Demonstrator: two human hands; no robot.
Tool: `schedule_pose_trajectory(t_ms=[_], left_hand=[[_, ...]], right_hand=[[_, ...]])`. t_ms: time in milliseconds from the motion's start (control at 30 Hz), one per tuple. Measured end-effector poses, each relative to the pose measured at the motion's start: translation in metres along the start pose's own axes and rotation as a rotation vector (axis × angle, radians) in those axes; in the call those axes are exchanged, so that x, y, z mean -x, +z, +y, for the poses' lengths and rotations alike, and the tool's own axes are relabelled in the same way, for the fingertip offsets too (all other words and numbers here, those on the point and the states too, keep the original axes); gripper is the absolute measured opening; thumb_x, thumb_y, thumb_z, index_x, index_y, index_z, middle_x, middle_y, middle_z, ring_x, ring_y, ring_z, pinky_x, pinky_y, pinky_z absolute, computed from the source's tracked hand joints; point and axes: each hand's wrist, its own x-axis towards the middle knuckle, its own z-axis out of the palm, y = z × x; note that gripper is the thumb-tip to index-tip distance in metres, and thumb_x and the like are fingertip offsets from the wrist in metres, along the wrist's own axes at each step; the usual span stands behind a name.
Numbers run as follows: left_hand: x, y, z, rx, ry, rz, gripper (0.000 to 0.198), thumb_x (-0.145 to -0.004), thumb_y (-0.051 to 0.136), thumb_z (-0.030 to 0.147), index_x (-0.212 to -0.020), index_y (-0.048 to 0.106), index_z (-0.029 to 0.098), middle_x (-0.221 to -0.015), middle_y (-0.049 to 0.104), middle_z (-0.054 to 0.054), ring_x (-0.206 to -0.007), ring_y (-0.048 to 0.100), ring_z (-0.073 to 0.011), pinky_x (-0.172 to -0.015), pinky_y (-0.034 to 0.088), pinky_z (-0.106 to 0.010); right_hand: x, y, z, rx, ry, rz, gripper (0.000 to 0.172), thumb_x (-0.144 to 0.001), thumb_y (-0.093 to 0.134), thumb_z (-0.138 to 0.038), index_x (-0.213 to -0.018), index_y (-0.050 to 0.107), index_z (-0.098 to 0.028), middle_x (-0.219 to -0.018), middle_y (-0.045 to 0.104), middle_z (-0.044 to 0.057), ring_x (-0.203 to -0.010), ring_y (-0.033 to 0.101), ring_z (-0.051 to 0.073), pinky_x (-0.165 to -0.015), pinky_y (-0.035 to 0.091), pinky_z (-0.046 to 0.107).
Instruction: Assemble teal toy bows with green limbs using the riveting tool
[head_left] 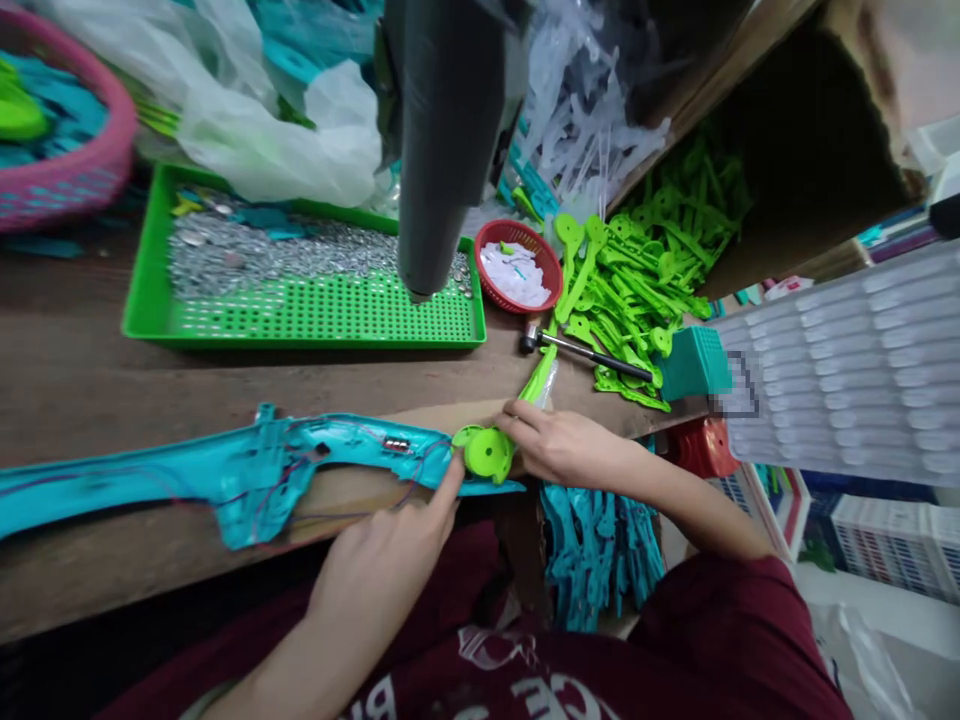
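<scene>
A long blue plastic toy-gun half-shell lies hollow side up along the bench edge, with thin wires and a small metal spring-like piece inside. At its right end sits a bright green plastic part with a round, holed disc. My left hand reaches from below, its index fingertip pressed to the disc's left edge and the other fingers curled. From the right, my right hand pinches the green part's right side. A green strip runs up from those fingers; whether it joins the disc is hidden.
Behind the shell stands a green perforated tray of small metal screws. A dark machine column hangs over it. Nearby are a red basket, a hammer, piled green parts and, below the bench, stacked blue parts.
</scene>
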Motion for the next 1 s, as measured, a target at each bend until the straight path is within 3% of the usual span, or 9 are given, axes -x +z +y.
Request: schedule_pose_trajectory(t_ms=[133,400,533,667,767,900,1000], left_hand=[[0.002,0.004,-0.001,-0.032,0.026,0.054,0.045,-0.098,0.051,0.02,-0.143,0.06,0.021,-0.053,0.067,-0.005,-0.043,0.066,-0.026,-0.038,0.041,-0.028],[0.002,0.003,-0.004,-0.016,0.047,0.027,0.045,-0.101,0.042,0.021,-0.142,0.061,0.021,-0.049,0.061,-0.003,-0.042,0.063,-0.0239,-0.039,0.036,-0.028],[0.003,0.003,-0.003,0.046,0.012,-0.036,0.046,-0.101,0.039,0.023,-0.14,0.063,0.019,-0.049,0.062,-0.005,-0.044,0.064,-0.0258,-0.041,0.037,-0.029],[0.002,0.004,-0.003,0.145,-0.019,-0.02,0.047,-0.099,0.037,0.023,-0.135,0.066,0.016,-0.052,0.063,-0.005,-0.045,0.064,-0.0251,-0.041,0.037,-0.029],[0.002,0.009,-0.009,0.176,0.017,0.07,0.046,-0.099,0.038,0.024,-0.134,0.066,0.014,-0.049,0.061,-0.004,-0.042,0.061,-0.0241,-0.039,0.033,-0.028],[0.005,0.016,-0.023,0.267,0.173,0.385,0.042,-0.101,0.044,0.025,-0.137,0.062,0.015,-0.057,0.069,-0.002,-0.039,0.058,-0.0193,-0.044,0.04,-0.029],[0.012,0.016,-0.029,0.28,0.165,0.554,0.049,-0.099,0.053,0.02,-0.147,0.051,0.01,-0.065,0.073,-0.001,-0.041,0.058,-0.0155,-0.053,0.045,-0.028]], right_hand=[[-0.002,-0.006,-0.01,-0.203,0.033,0.037,0.06,-0.092,0.061,-0.031,-0.142,0.037,-0.008,-0.133,0.051,0.02,-0.095,0.066,0.024,-0.076,0.062,0.041],[-0.01,0.002,-0.012,-0.356,0.139,0.078,0.051,-0.09,0.065,-0.037,-0.13,0.048,-0.01,-0.123,0.051,0.015,-0.099,0.062,0.025,-0.089,0.059,0.047],[-0.011,0.007,-0.012,-0.408,0.132,0.1,0.048,-0.09,0.066,-0.037,-0.126,0.05,-0.01,-0.119,0.05,0.014,-0.096,0.061,0.024,-0.088,0.058,0.047],[-0.012,0.009,-0.011,-0.409,0.126,0.127,0.047,-0.09,0.067,-0.036,-0.127,0.051,-0.01,-0.119,0.051,0.014,-0.097,0.06,0.024,-0.086,0.057,0.046],[-0.012,0.009,-0.009,-0.383,0.113,0.108,0.046,-0.091,0.068,-0.036,-0.126,0.052,-0.009,-0.119,0.052,0.015,-0.098,0.061,0.025,-0.086,0.058,0.045],[-0.014,0.009,-0.006,-0.381,0.094,0.097,0.044,-0.09,0.07,-0.036,-0.123,0.055,-0.01,-0.117,0.054,0.014,-0.097,0.061,0.024,-0.086,0.058,0.041],[-0.015,0.011,-0.006,-0.36,0.086,0.096,0.042,-0.09,0.072,-0.033,-0.12,0.056,-0.009,-0.115,0.055,0.014,-0.098,0.062,0.024,-0.086,0.057,0.04]])
